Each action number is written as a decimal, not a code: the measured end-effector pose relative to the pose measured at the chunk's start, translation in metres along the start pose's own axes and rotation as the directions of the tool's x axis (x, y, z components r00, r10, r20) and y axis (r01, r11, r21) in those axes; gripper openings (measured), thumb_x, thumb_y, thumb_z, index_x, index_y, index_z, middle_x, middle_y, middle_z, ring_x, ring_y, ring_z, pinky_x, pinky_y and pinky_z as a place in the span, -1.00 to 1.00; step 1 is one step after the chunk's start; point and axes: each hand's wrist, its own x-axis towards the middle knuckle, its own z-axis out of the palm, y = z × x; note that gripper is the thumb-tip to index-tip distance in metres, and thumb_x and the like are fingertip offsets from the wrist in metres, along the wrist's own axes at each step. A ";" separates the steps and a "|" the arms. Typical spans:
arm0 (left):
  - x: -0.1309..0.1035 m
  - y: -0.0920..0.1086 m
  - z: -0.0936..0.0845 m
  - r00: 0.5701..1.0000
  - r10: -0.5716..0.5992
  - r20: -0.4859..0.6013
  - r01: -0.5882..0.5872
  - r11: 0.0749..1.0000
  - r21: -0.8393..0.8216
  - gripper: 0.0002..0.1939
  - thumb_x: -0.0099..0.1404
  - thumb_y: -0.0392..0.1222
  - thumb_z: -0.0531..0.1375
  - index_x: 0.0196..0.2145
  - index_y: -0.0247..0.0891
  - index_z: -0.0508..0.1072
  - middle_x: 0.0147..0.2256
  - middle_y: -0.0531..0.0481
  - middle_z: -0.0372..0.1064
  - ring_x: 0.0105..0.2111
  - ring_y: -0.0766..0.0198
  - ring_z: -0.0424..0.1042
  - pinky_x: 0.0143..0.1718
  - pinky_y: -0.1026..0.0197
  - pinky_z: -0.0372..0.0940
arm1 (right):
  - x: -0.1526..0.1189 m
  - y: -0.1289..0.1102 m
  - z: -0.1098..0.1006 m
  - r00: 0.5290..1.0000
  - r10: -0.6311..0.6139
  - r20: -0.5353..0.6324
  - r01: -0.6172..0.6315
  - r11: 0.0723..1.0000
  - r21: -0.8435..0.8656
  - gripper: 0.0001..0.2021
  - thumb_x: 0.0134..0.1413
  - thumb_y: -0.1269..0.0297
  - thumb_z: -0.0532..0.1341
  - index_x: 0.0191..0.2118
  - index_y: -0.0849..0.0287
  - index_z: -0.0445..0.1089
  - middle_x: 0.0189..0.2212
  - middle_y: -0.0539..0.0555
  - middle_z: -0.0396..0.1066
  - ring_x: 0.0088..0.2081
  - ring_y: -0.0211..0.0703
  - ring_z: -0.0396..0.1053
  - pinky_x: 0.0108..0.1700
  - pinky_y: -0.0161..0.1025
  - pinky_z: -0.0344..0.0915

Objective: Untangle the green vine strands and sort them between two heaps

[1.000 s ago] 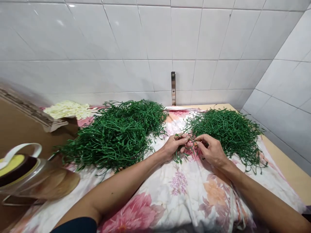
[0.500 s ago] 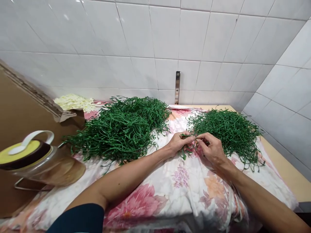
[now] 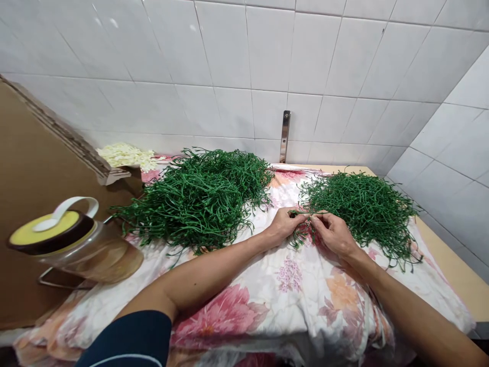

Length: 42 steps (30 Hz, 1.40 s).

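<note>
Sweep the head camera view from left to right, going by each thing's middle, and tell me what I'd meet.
Yellow-lidded jug, pale yellow heap, larger green pile, left hand, right hand, smaller green pile.

A jug (image 3: 95, 257) with a yellow-and-brown lid and white strap stands on the floral cloth (image 3: 263, 278) beside brown cardboard (image 3: 38, 158). The cloth covers much of the pale worktop (image 3: 462, 275). A metal bracket (image 3: 285, 136) is upright against the white tiled wall (image 3: 225, 51).
</note>
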 end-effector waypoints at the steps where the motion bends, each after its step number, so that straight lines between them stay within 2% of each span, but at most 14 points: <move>1: 0.000 -0.002 0.000 1.000 0.014 -0.024 -0.013 1.000 0.016 -0.61 0.06 0.07 0.42 -0.40 -0.36 0.56 -0.47 -0.02 0.43 -0.48 0.36 0.29 -0.44 0.30 0.17 | 0.000 -0.001 0.000 1.000 0.000 0.015 0.000 1.000 -0.008 -0.65 0.30 0.05 0.18 -0.09 0.22 0.57 -0.22 0.17 0.60 -0.21 -0.03 0.53 -0.14 -0.16 0.39; 4: -0.001 -0.005 0.001 0.997 0.021 -0.071 -0.017 0.998 0.063 -0.64 0.06 0.05 0.41 -0.44 -0.35 0.54 -0.48 -0.01 0.43 -0.48 0.34 0.31 -0.44 0.29 0.19 | -0.001 -0.007 0.000 0.999 0.033 0.043 -0.027 0.992 -0.119 -0.64 0.25 0.02 0.23 -0.13 0.22 0.60 -0.38 0.12 0.59 -0.38 -0.08 0.49 -0.32 -0.21 0.35; 6: -0.002 -0.003 0.001 0.998 0.007 -0.055 -0.002 0.997 0.080 -0.64 0.05 0.05 0.42 -0.46 -0.35 0.53 -0.51 0.00 0.41 -0.50 0.34 0.31 -0.46 0.29 0.19 | -0.002 -0.010 0.000 0.999 0.017 0.046 -0.008 0.981 -0.193 -0.67 0.19 0.04 0.28 -0.16 0.22 0.60 -0.41 0.09 0.58 -0.43 -0.11 0.46 -0.36 -0.23 0.31; 10: -0.007 0.009 0.002 0.999 -0.038 0.037 0.036 0.998 0.055 -0.59 0.00 0.09 0.44 -0.50 -0.35 0.53 -0.59 0.03 0.35 -0.56 0.37 0.26 -0.51 0.29 0.18 | -0.003 -0.014 0.001 0.998 -0.030 0.052 0.042 0.969 -0.242 -0.77 0.14 0.22 0.27 -0.13 0.16 0.61 -0.33 0.05 0.60 -0.38 -0.11 0.49 -0.30 -0.23 0.33; 13: -0.008 0.012 0.001 0.997 -0.055 0.054 0.052 0.998 0.040 -0.55 -0.02 0.13 0.46 -0.52 -0.35 0.51 -0.61 0.03 0.33 -0.58 0.38 0.25 -0.55 0.30 0.16 | -0.004 -0.015 -0.001 0.997 -0.048 0.055 0.061 0.963 -0.262 -0.73 0.14 0.34 0.21 -0.11 0.11 0.63 -0.27 0.04 0.63 -0.31 -0.08 0.52 -0.22 -0.21 0.37; 18: -0.006 0.008 -0.001 0.997 -0.071 0.041 0.070 0.997 0.029 -0.54 -0.01 0.14 0.47 -0.51 -0.34 0.48 -0.59 0.05 0.32 -0.59 0.41 0.23 -0.56 0.31 0.16 | -0.004 -0.013 -0.007 0.998 -0.061 0.034 0.069 0.937 -0.342 -0.69 0.23 0.28 0.14 -0.08 0.15 0.62 -0.20 0.12 0.64 -0.28 -0.04 0.54 -0.17 -0.16 0.38; 20: -0.005 0.007 -0.002 0.996 -0.079 0.045 0.078 0.996 0.037 -0.53 -0.01 0.14 0.47 -0.49 -0.34 0.49 -0.60 0.06 0.31 -0.60 0.42 0.22 -0.56 0.31 0.15 | -0.004 -0.012 -0.009 0.995 -0.071 0.076 0.093 0.938 -0.334 -0.68 0.30 0.25 0.10 -0.09 0.15 0.62 -0.15 0.14 0.64 -0.22 -0.02 0.55 -0.13 -0.15 0.36; 23: -0.005 0.008 -0.002 0.994 -0.095 0.056 0.095 0.995 0.001 -0.53 -0.01 0.14 0.48 -0.44 -0.35 0.51 -0.57 0.04 0.34 -0.59 0.41 0.24 -0.56 0.31 0.15 | -0.003 -0.012 -0.009 0.991 -0.052 0.120 0.085 0.953 -0.291 -0.66 0.35 0.21 0.06 -0.13 0.14 0.61 -0.20 0.12 0.64 -0.25 -0.03 0.54 -0.16 -0.16 0.35; 32: -0.004 0.007 -0.003 0.988 -0.122 0.092 0.129 0.989 -0.074 -0.55 0.00 0.09 0.48 -0.49 -0.34 0.45 -0.58 0.06 0.32 -0.61 0.44 0.23 -0.54 0.31 0.15 | -0.004 -0.014 -0.009 0.997 -0.054 0.062 0.067 0.968 -0.240 -0.75 0.31 0.27 0.13 -0.10 0.13 0.57 -0.19 0.08 0.62 -0.25 -0.10 0.52 -0.14 -0.21 0.34; 36: -0.004 0.008 -0.002 0.992 -0.091 0.084 0.096 0.994 -0.059 -0.55 0.00 0.10 0.48 -0.44 -0.36 0.49 -0.55 0.06 0.34 -0.62 0.45 0.23 -0.57 0.32 0.13 | -0.005 -0.014 -0.009 0.988 -0.152 0.005 0.146 0.943 -0.299 -0.77 0.18 0.35 0.23 -0.06 0.18 0.53 -0.25 0.10 0.56 -0.35 -0.13 0.45 -0.24 -0.21 0.36; 39: -0.004 0.007 -0.002 0.992 -0.094 0.089 0.099 0.994 -0.055 -0.55 0.04 0.11 0.45 -0.37 -0.35 0.51 -0.56 0.07 0.35 -0.64 0.45 0.23 -0.59 0.33 0.14 | -0.007 -0.013 -0.007 0.947 -0.318 -0.047 0.281 0.891 -0.357 -0.77 0.22 0.32 0.25 -0.02 0.18 0.48 -0.16 0.17 0.48 -0.19 -0.04 0.46 -0.11 -0.14 0.41; 42: -0.003 0.007 -0.002 0.989 -0.122 0.088 0.126 0.991 -0.043 -0.58 0.05 0.08 0.45 -0.40 -0.34 0.49 -0.59 0.10 0.33 -0.68 0.45 0.22 -0.60 0.32 0.15 | -0.009 -0.012 -0.004 0.916 -0.402 -0.012 0.364 0.840 -0.402 -0.82 0.30 0.32 0.20 -0.03 0.14 0.47 -0.06 0.20 0.41 -0.05 0.01 0.43 0.01 -0.09 0.40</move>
